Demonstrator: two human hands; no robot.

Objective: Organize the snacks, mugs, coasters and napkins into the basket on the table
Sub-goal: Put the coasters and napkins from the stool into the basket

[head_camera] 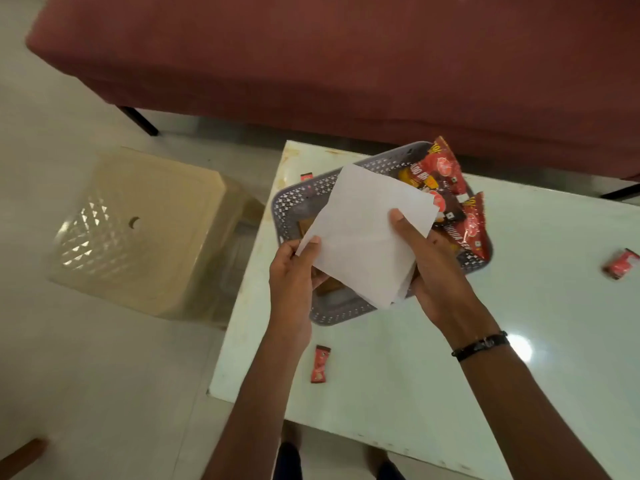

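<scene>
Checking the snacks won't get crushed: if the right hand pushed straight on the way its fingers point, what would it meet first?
Probably the red snack packets in the grey basket, just beyond the right hand holding the white napkin; depth is unclear.

White paper napkins (363, 233), folded square, held tilted above a grey perforated basket (298, 206) set askew on the table. Red snack packets (446, 174) heaped at the basket's far right end, two poking over the rim. Small red sachets loose on the tabletop (three): (320, 363), (621, 264), (306, 176).
</scene>
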